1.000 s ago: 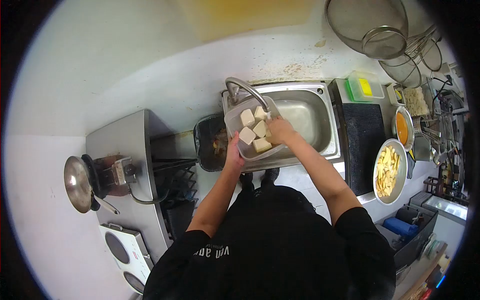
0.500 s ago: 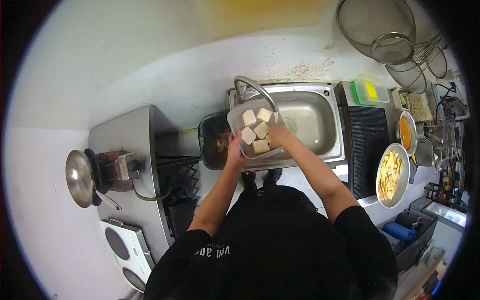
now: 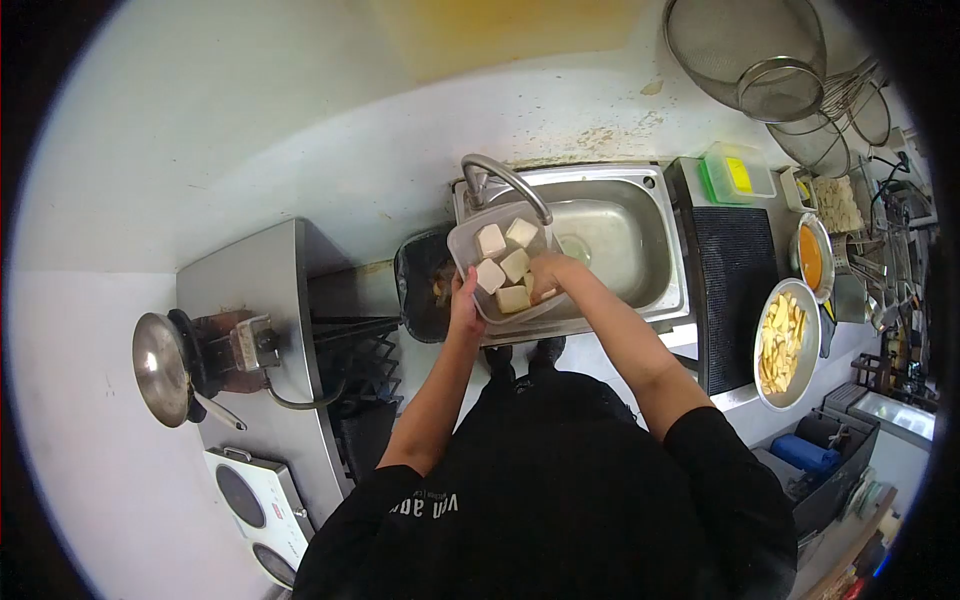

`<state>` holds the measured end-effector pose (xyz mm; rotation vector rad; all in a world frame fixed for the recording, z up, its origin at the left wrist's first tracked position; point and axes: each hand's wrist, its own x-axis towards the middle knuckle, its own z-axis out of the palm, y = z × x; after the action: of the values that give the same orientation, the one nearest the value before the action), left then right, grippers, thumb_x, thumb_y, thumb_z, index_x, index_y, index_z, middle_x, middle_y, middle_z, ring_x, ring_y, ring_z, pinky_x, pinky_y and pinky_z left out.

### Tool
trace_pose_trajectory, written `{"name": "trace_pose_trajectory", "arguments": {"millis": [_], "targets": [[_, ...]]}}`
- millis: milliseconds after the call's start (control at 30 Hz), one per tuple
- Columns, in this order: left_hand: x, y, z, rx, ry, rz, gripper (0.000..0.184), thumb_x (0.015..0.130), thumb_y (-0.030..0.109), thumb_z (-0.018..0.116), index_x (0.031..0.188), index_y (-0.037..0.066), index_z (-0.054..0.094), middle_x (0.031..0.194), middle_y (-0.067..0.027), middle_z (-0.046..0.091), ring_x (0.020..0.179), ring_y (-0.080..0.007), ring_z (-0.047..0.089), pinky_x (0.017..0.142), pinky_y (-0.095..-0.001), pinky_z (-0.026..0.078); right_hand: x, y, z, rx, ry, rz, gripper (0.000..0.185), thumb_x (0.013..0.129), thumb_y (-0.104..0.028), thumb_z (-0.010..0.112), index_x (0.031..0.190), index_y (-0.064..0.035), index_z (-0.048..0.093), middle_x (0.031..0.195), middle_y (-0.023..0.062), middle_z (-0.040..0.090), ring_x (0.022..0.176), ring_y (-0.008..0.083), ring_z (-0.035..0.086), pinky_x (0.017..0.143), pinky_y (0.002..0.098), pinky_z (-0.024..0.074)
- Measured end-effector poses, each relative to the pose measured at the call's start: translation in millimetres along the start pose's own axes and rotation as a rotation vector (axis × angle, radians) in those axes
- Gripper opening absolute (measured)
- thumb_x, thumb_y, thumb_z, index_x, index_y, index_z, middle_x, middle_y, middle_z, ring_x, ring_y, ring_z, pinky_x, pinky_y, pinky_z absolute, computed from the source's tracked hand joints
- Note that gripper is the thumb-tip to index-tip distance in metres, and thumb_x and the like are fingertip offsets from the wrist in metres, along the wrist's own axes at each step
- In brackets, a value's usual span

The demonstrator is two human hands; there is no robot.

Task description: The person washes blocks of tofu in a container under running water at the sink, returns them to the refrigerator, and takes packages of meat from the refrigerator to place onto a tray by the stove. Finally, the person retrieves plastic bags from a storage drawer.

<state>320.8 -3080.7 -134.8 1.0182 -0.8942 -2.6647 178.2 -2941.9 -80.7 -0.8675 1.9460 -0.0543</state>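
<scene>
A translucent plastic container (image 3: 466, 235) is tilted over the left part of the steel sink, under the tap. Several white tofu-like blocks (image 3: 490, 276) lie inside it. My left hand (image 3: 466, 303) grips the container's near left side, thumb on the rim. Inside the near right corner is my right hand (image 3: 548, 274), its fingers curled against a white block that they partly cover. The fingertips themselves are hard to make out.
The curved tap (image 3: 510, 178) arches above the container at the sink (image 3: 676, 250). A dark bin (image 3: 420, 310) stands left of it. On the right are a black ribbed mat (image 3: 735, 300), a bowl of cut yellow pieces (image 3: 783, 340) and a green-and-clear box (image 3: 735, 175). Strainers (image 3: 745, 50) hang above.
The view has shifted slightly. My right hand has turned a little inside the container, and its fingers show more clearly beside the block. My left hand keeps its grip on the container.
</scene>
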Motion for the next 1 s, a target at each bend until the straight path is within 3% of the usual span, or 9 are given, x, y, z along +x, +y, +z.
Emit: {"name": "trace_pose_trajectory", "arguments": {"millis": [133, 267, 367, 433, 467, 600, 733, 967, 1000], "targets": [[-3, 5, 1, 0.014, 0.035, 0.024, 0.062, 0.087, 0.030, 0.062, 0.134, 0.010, 0.028, 0.124, -0.0122, 0.048, 0.112, -0.0269, 0.050, 0.092, -0.0415, 0.044, 15, 14, 7, 0.090, 0.017, -0.206, 0.057, 0.058, -0.030, 0.080, 0.105, -0.0033, 0.063, 0.102, 0.0137, 0.064, 0.085, 0.0281, 0.063, 0.063, 0.0362, 0.0542], [-3, 8, -3, 0.024, 0.046, 0.025, 0.062, 0.087, 0.029, 0.062, 0.134, 0.010, 0.028, 0.124, -0.0123, 0.048, 0.111, -0.0264, 0.050, 0.091, -0.0419, 0.044, -18, 9, -8, 0.191, 0.073, -0.211, 0.054, 0.061, -0.030, 0.080, 0.104, -0.0035, 0.062, 0.096, 0.0113, 0.064, 0.081, 0.0220, 0.062, 0.061, 0.0317, 0.0542], [-5, 10, -6, 0.015, 0.033, 0.027, 0.058, 0.088, 0.031, 0.060, 0.132, 0.009, 0.030, 0.123, -0.0120, 0.049, 0.111, -0.0271, 0.051, 0.091, -0.0437, 0.045, -33, 12, -18, 0.575, 0.053, -0.100, 0.043, 0.071, -0.030, 0.074, 0.106, -0.0075, 0.062, 0.091, 0.0094, 0.062, 0.081, 0.0175, 0.061, 0.063, 0.0297, 0.0539], [-5, 11, -9, 0.020, 0.012, 0.027, 0.055, 0.088, 0.033, 0.059, 0.131, 0.009, 0.032, 0.123, -0.0119, 0.049, 0.111, -0.0280, 0.052, 0.092, -0.0455, 0.045, -31, 21, -16, 1.246, 0.118, -0.303, 0.031, 0.082, -0.024, 0.063, 0.110, -0.0101, 0.060, 0.089, 0.0068, 0.062, 0.075, 0.0134, 0.061, 0.058, 0.0273, 0.0526], [-4, 13, -12, 0.036, -0.008, 0.025, 0.054, 0.089, 0.033, 0.058, 0.130, 0.009, 0.032, 0.123, -0.0121, 0.049, 0.111, -0.0283, 0.052, 0.092, -0.0463, 0.045, -26, 18, -8, 1.556, 0.287, -0.208, 0.027, 0.090, -0.023, 0.052, 0.114, -0.0096, 0.057, 0.085, 0.0039, 0.061, 0.064, 0.0125, 0.060, 0.048, 0.0246, 0.0493], [0, 11, -28, -0.010, -0.059, 0.001, 0.049, 0.090, 0.033, 0.055, 0.128, 0.008, 0.036, 0.121, -0.0116, 0.052, 0.110, -0.0274, 0.052, 0.090, -0.0462, 0.046, 0, 36, -4, 1.633, 0.259, -0.231, 0.043, 0.096, -0.040, 0.035, 0.112, -0.0061, 0.055, 0.080, 0.0045, 0.061, 0.059, 0.0175, 0.059, 0.052, 0.0293, 0.0514], [3, 12, -30, -0.026, -0.103, -0.009, 0.050, 0.092, 0.036, 0.050, 0.129, 0.007, 0.035, 0.122, -0.0129, 0.052, 0.110, -0.0304, 0.053, 0.092, -0.0492, 0.045, 11, 17, -3, 2.101, 0.354, -0.155, 0.049, 0.095, -0.049, 0.035, 0.104, -0.0057, 0.055, 0.083, 0.0074, 0.062, 0.060, 0.0196, 0.060, 0.052, 0.0296, 0.0532], [3, 10, -30, -0.013, -0.068, -0.013, 0.050, 0.092, 0.035, 0.050, 0.130, 0.006, 0.035, 0.121, -0.0126, 0.053, 0.109, -0.0299, 0.054, 0.091, -0.0478, 0.045, -3, 36, 5, 1.998, 0.405, -0.174, 0.038, 0.094, -0.041, 0.043, 0.102, -0.0056, 0.055, 0.083, 0.0092, 0.063, 0.065, 0.0199, 0.062, 0.056, 0.0288, 0.0554], [0, 12, -27, -0.002, -0.064, -0.006, 0.050, 0.092, 0.035, 0.050, 0.130, 0.006, 0.035, 0.121, -0.0125, 0.053, 0.109, -0.0296, 0.054, 0.091, -0.0477, 0.045, -3, 43, 5, 2.052, 0.263, -0.278, 0.035, 0.094, -0.038, 0.044, 0.101, -0.0058, 0.055, 0.083, 0.0093, 0.063, 0.067, 0.0202, 0.063, 0.056, 0.0280, 0.0558]]}}
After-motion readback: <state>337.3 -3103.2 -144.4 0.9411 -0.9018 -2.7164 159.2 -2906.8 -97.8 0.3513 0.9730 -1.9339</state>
